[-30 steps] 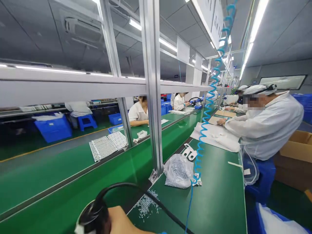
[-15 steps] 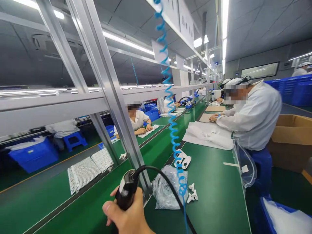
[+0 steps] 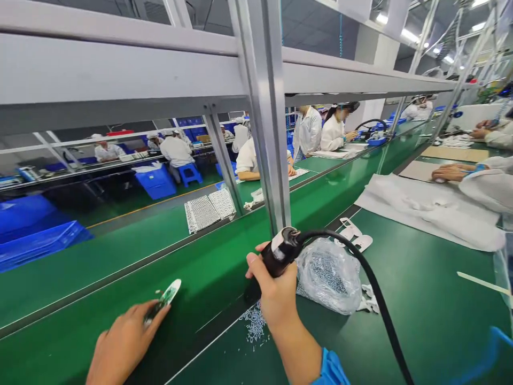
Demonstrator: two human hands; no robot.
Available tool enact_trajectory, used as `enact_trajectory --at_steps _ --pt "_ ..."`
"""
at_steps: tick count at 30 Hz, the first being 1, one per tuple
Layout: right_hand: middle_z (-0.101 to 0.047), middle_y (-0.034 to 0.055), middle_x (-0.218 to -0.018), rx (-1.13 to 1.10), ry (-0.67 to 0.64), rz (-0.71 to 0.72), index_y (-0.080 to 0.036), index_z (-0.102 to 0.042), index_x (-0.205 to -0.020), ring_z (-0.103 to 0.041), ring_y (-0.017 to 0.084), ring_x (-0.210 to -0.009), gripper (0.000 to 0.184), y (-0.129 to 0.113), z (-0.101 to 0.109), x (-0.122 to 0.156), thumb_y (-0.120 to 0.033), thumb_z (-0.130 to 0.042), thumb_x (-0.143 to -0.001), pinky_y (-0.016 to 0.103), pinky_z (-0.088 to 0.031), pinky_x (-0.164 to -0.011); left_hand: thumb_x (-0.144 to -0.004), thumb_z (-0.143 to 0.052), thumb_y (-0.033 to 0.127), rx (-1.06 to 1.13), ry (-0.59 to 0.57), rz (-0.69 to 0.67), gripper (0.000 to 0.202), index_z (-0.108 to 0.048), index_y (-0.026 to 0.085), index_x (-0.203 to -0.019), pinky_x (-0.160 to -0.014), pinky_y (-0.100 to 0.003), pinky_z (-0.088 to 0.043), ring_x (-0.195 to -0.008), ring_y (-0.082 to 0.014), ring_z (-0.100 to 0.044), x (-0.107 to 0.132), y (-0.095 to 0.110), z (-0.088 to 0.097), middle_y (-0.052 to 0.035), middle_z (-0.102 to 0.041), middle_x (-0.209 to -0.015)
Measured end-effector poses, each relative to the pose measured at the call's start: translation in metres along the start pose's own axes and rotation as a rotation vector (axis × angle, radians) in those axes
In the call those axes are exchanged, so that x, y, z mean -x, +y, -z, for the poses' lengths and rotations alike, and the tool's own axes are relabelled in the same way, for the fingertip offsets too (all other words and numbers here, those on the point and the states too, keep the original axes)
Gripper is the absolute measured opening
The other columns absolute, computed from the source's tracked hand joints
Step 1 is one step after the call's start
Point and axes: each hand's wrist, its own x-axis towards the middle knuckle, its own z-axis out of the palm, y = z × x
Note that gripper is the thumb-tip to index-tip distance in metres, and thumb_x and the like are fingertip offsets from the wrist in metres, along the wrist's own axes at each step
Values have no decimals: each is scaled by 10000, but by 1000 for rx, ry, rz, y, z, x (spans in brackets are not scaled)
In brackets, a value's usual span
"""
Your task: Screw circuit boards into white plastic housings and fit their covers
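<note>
Remote log: my right hand point(image 3: 276, 293) curls its fingers point(image 3: 256, 267) round a black corded hand tool point(image 3: 282, 251), above the edge of the green table point(image 3: 425, 305). My left hand point(image 3: 124, 342) pinches a small flat white-and-green piece point(image 3: 168, 294) over the green conveyor belt point(image 3: 100, 272). Loose silvery screws point(image 3: 254, 321) lie on the table beneath my right wrist, just beside a clear plastic bag of screws point(image 3: 328, 275). White plastic parts point(image 3: 352, 234) sit behind the bag.
</note>
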Motion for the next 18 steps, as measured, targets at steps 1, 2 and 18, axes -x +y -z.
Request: enact_trajectory --at_steps 1,2,18 --pt "-630 3 -716 14 5 14 -184 -640 -952 -647 184 -654 347 1 1 0 -437 -814 -789 315 -554 -640 -890 -625 509 -62 -33 20 430 -754 179 -1133 -914 -536 -515 -1125 -440 -662 -13 3 -3 -145 -738 -1179" --pt "-648 9 -737 28 0 25 -183 -643 -951 -665 190 -680 332 1 2 0 -418 -815 -793 318 -557 -662 -910 -571 537 -95 -45 50 494 -733 166 -1193 -936 -573 -491 -1175 -466 -631 -21 6 -6 -175 -708 -1252" --pt "-590 -36 -589 172 -263 -10 -192 -671 -941 -575 158 -515 255 20 16 11 -320 -837 -796 290 -468 -539 -1032 -350 505 798 89 39 468 -647 217 -813 -565 -277 -403 -528 -165 -544 166 87 -47 18 -561 -568"
